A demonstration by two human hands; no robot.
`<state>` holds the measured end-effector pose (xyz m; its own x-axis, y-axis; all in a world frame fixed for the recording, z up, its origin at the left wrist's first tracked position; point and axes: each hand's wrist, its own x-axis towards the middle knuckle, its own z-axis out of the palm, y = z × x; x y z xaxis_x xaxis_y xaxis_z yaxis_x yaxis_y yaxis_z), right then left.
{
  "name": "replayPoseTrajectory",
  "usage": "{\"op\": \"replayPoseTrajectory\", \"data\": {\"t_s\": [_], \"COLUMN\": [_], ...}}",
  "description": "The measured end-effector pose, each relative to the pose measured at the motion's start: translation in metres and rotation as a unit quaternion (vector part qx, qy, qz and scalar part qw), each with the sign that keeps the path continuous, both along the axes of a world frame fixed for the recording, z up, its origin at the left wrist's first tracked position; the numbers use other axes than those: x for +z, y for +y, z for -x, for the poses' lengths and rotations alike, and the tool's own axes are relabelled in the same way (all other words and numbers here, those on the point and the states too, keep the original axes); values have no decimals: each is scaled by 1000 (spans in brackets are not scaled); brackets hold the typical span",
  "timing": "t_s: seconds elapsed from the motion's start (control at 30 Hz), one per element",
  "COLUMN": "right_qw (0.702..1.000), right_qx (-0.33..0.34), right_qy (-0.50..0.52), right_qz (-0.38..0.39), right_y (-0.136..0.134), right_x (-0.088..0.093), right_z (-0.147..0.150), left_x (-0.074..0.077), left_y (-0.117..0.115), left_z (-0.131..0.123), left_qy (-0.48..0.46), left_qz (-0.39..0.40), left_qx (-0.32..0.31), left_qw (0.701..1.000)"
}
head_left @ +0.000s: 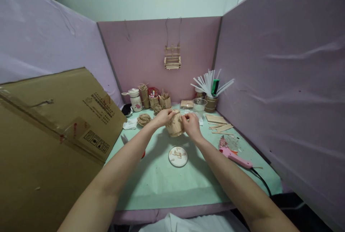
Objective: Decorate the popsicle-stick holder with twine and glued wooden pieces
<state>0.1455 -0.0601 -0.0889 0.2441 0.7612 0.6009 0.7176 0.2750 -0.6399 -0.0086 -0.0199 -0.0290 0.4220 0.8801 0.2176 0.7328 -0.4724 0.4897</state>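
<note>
L hand (163, 117) grips wooden pot (175, 127), R hand (192, 125) at its side, can't tell grip; body prob. built, wood bits (179, 155) left on plate (178, 164).

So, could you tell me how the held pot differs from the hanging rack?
The pot is rounded; the rack is boxy. The pot looks closed-sided, while the rack is open-slatted. The left hand holds the pot; the rack hangs untouched. Both look pale and wooden.
</note>
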Motion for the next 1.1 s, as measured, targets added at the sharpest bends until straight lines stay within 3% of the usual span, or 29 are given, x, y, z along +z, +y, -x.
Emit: {"op": "replayPoseTrajectory", "data": {"t_s": [0.07,0.17,0.23,0.33,1.1], "right_qw": [999,986,969,957,981], "right_qx": [-13,-50,-70,-83,-3], "right_qy": [-30,-152,-235,-277,-188], "right_qz": [-25,-51,-41,-6,-42], "right_y": [-8,-17,-20,-19,-13], "right_x": [8,20,26,30,6], "right_z": [-2,-3,0,8,12], "left_x": [-1,-2,-2,-2,-4], "left_y": [-1,-2,-3,-4,-5], "left_z": [0,-2,-3,-5,-4], "left_qy": [-2,-5,-6,-4,-19], "left_qz": [-1,-4,-7,-13,-11], "left_qx": [3,4,6,11,15], "left_qw": [1000,1000,1000,1000,1000]}}
